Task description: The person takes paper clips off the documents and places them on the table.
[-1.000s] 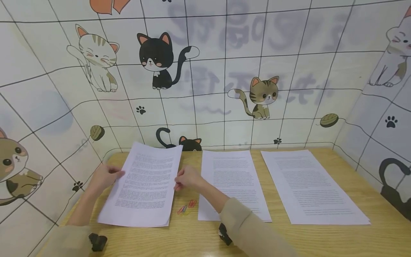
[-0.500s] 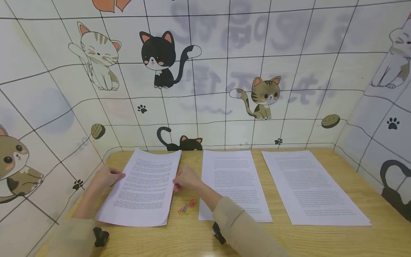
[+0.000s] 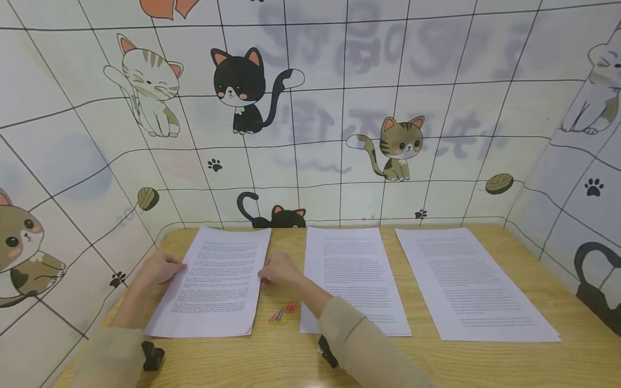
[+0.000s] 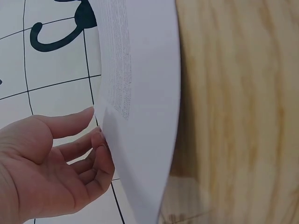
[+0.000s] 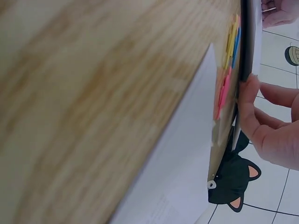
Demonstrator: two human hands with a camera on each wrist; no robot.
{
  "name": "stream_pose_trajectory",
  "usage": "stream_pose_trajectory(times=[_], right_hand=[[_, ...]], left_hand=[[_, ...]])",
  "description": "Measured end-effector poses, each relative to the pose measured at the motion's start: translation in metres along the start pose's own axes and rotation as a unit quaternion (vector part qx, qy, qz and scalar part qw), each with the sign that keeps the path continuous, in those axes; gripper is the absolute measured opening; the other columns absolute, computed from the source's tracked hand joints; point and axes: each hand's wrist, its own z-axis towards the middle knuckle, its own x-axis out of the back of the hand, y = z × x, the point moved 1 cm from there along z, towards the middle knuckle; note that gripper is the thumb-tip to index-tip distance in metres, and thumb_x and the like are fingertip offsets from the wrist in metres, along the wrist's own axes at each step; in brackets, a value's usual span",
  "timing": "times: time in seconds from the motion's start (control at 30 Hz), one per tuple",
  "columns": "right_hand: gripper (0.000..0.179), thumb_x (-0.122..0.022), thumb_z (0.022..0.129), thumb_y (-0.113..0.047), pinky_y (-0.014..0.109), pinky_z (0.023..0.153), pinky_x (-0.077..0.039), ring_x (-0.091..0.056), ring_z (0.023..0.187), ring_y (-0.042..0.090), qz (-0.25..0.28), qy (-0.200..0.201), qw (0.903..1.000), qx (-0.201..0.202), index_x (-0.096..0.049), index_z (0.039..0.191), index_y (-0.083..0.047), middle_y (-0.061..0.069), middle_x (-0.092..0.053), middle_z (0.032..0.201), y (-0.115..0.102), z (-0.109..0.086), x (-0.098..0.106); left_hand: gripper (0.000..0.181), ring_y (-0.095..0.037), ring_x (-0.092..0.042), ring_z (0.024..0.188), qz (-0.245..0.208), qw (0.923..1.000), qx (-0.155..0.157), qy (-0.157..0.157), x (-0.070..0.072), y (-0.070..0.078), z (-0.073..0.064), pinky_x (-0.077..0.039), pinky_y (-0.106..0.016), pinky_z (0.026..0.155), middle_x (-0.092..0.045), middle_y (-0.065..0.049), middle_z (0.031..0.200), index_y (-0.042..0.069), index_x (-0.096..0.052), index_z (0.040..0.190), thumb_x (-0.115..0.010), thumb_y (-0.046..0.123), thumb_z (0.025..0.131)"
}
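In the head view, a stack of printed paper [image 3: 213, 285] is at the left of the table. My left hand [image 3: 162, 268] pinches its left edge between thumb and fingers. Opposite, my right hand [image 3: 278, 268] pinches the right edge. In the left wrist view, the near edge of the paper [image 4: 149, 93] bows above the wood, and my left hand [image 4: 60, 163] is at its side. Seen from the right wrist, the fingers of my right hand [image 5: 275, 126] meet the edge. Several coloured paper clips [image 3: 283, 312] lie just right of the stack.
A second printed stack [image 3: 354, 280] lies mid-table, partly under my right forearm. Farther right is a third stack [image 3: 475, 285]. A wall covering with cartoon cats [image 3: 310, 161] encloses the back and sides of the wooden table [image 3: 242, 366].
Both hands have lowered the left stack, its far edge dropping towards the table. It has shifted slightly left, and its near edge sits a little farther back. Clips and other stacks stay put.
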Motion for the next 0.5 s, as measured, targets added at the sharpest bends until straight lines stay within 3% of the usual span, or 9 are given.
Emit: stream_pose_trajectory(times=[0.17, 0.37, 0.5], right_hand=[[0.023, -0.073, 0.089, -0.006, 0.022, 0.055, -0.054, -0.069, 0.056, 0.021, -0.046, -0.008, 0.9988, -0.012, -0.067, 0.07, 0.004, 0.012, -0.066, 0.061, -0.003, -0.003, 0.004], [0.048, -0.074, 0.09, -0.009, 0.02, 0.051, -0.048, -0.058, 0.047, 0.014, -0.062, -0.044, 0.9971, -0.012, -0.044, 0.052, -0.012, 0.003, -0.051, 0.051, -0.002, -0.002, 0.011], [0.044, -0.073, 0.091, -0.011, 0.02, 0.049, -0.041, -0.05, 0.046, 0.011, -0.069, -0.067, 0.9954, -0.001, -0.047, 0.056, -0.012, 0.001, -0.048, 0.05, -0.001, -0.006, 0.016]], left_hand=[[0.039, -0.019, -0.054, 0.067, -0.009, 0.9998, 0.006, -0.019, 0.001, -0.001, 0.0, -0.048, -0.03, 0.062, -0.06, -0.014, 0.082, -0.025, -0.056, 0.117, -0.061, 0.007, 0.096], [0.039, -0.022, -0.058, 0.073, -0.005, 0.9996, 0.021, -0.016, 0.0, 0.0, -0.001, -0.05, -0.031, 0.065, -0.062, -0.019, 0.088, -0.024, -0.055, 0.117, -0.059, 0.009, 0.097], [0.041, -0.027, -0.06, 0.082, 0.002, 0.9998, 0.019, -0.01, -0.002, -0.001, -0.002, -0.052, -0.034, 0.069, -0.063, -0.023, 0.094, -0.023, -0.053, 0.121, -0.058, 0.01, 0.098]])
